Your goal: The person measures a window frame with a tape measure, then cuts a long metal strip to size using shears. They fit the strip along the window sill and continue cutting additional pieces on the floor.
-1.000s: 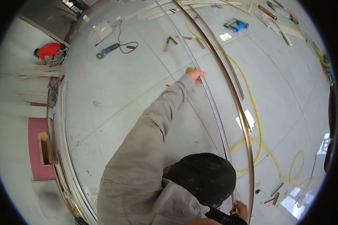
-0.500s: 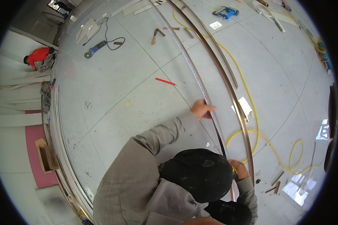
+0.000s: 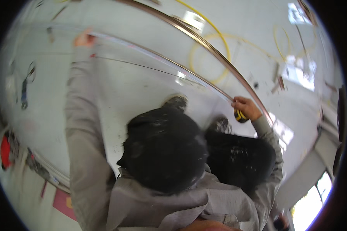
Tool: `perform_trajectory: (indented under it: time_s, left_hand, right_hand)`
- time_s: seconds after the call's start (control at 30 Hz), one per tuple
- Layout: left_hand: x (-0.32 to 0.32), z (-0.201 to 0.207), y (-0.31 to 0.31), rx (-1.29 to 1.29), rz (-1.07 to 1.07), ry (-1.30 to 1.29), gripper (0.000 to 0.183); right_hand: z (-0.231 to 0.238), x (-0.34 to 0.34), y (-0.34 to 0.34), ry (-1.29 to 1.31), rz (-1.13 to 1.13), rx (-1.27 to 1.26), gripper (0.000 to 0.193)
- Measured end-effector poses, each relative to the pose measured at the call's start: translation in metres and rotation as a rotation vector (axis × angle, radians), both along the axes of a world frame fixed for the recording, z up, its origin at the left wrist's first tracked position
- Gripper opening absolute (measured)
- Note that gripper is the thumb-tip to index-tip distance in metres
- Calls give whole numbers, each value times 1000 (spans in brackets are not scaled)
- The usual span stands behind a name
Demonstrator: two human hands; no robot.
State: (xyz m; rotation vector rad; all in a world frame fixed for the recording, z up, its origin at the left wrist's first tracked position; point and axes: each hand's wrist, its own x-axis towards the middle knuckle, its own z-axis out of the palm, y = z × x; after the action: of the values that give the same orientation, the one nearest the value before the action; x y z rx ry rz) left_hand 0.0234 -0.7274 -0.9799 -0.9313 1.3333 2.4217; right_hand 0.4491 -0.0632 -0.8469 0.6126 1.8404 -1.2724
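My right hand (image 3: pixel 247 107) is closed round a black-and-yellow tape measure (image 3: pixel 241 116), at the near end of a long thin metal strip (image 3: pixel 173 64). The pale tape blade (image 3: pixel 137 47) runs out along this strip toward the far left. There my left hand (image 3: pixel 84 37), arm stretched out, has its fingers closed round strip and blade together; motion blurs them. A wider bronze-coloured trim (image 3: pixel 204 43) lies beyond, roughly alongside, and passes close to my right hand.
My dark-trousered knees and shoes are below the strip. A yellow hose (image 3: pixel 224 36) loops beyond the trim. Short offcuts (image 3: pixel 280 82) lie at right, an angle grinder (image 3: pixel 24 93) at far left. A person in red (image 3: pixel 5 151) is by the left wall.
The view has swung round and blurred. My left hand has gone farther out to the left, arm straighter, and my hands are wider apart along the strip. My right hand still has the tape measure.
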Motion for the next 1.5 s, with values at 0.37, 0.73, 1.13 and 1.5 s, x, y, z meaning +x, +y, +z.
perform_trajectory:
  time_s: [0.37,0.73,1.13,1.5]
  left_hand:
    - [-103,-41,-97,-329,-43,-116,22]
    - [33,-6,43,-156,-98,27,16]
    - [139,44,164,-79,-236,88,10]
    - [201,66,250,-27,-124,65,14]
  right_hand:
    - [11,43,49,-26,-6,286,50]
    - [13,9,28,-7,47,266,47]
    - [15,4,19,56,13,222,42]
    - [9,-33,-52,353,27,251,44]
